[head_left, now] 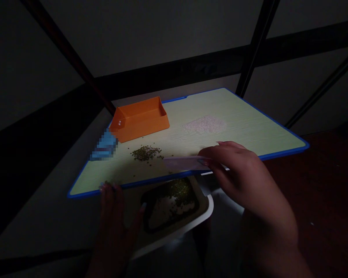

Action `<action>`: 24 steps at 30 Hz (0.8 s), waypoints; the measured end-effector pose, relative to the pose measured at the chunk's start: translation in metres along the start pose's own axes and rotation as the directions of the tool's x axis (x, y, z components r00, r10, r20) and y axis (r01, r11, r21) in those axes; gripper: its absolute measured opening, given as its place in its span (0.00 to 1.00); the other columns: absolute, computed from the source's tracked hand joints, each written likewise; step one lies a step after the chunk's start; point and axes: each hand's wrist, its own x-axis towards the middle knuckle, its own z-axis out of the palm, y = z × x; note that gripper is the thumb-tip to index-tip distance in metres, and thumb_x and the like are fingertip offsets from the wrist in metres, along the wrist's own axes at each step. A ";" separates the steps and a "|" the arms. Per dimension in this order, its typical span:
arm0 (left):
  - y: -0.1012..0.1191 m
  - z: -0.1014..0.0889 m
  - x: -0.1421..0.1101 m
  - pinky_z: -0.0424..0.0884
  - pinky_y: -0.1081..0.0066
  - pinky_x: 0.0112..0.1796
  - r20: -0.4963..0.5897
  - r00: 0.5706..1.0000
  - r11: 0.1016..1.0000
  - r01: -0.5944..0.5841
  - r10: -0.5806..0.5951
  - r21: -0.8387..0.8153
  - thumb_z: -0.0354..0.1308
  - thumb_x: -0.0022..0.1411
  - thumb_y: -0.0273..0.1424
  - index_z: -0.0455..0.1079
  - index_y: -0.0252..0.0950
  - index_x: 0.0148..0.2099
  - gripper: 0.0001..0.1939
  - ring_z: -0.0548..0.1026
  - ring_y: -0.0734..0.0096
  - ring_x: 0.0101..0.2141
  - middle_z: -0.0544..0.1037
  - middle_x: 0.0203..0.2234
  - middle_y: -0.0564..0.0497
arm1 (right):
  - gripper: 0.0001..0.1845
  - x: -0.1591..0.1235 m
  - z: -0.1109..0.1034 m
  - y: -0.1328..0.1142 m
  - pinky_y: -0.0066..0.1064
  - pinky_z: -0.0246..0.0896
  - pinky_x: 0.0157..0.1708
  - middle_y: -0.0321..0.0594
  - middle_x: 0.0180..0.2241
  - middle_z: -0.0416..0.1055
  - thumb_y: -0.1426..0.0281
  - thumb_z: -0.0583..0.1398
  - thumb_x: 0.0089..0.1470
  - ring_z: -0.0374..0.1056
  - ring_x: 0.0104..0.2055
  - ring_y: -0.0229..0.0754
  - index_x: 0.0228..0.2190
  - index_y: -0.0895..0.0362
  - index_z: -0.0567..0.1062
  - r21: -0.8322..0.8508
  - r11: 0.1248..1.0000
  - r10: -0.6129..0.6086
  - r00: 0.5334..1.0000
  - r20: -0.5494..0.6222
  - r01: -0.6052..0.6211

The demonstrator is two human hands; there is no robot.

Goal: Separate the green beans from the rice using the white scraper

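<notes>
My right hand (243, 177) pinches a thin, pale, translucent flat piece (181, 163), like a scraper or card, low over the near edge of a light green board with a blue rim (261, 125). Just left of that piece lies a loose pile of small dark green grains or seeds (146, 153). My left hand (114, 220) has its fingertips at the board's near left edge, thumb spread away from the fingers. Between my hands, below the edge, stands a white-rimmed container (210, 208) with more green grains inside. The dim light hides part of the left hand.
An orange open tray (140, 129) sits at the board's back left, beside a blurred blue item (104, 146). A patch of whitish grains (205, 124) lies farther back on the board. Behind it rise pale panels with dark strips; the floor at right is dark red.
</notes>
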 end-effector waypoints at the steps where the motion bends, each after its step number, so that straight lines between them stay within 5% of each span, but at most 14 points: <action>1: -0.001 0.001 0.000 0.50 0.38 0.66 -0.005 1.000 1.000 -0.003 0.003 -0.001 0.49 0.61 0.50 0.35 0.48 0.69 0.40 0.38 0.49 0.70 0.37 0.72 0.43 | 0.12 -0.001 -0.001 0.000 0.36 0.63 0.41 0.40 0.31 0.78 0.76 0.54 0.58 0.72 0.34 0.43 0.36 0.55 0.77 0.001 1.000 0.001 1.000 -0.021 -0.001; 9: 0.000 0.000 -0.001 0.49 0.37 0.66 -0.001 1.000 1.000 -0.016 0.016 0.000 0.50 0.61 0.48 0.34 0.47 0.69 0.40 0.37 0.49 0.70 0.37 0.72 0.41 | 0.10 -0.001 0.000 -0.001 0.34 0.62 0.32 0.43 0.29 0.77 0.74 0.54 0.58 0.72 0.32 0.44 0.35 0.57 0.76 -0.040 0.997 0.061 0.998 -0.021 -0.062; 24: 0.014 0.000 -0.004 0.47 0.40 0.67 -0.042 0.999 0.999 0.016 -0.017 -0.042 0.49 0.62 0.47 0.35 0.46 0.69 0.39 0.38 0.52 0.71 0.38 0.72 0.42 | 0.10 -0.003 0.000 -0.004 0.37 0.63 0.38 0.41 0.30 0.77 0.73 0.53 0.60 0.72 0.33 0.43 0.33 0.55 0.74 0.029 0.998 0.056 0.998 0.023 -0.056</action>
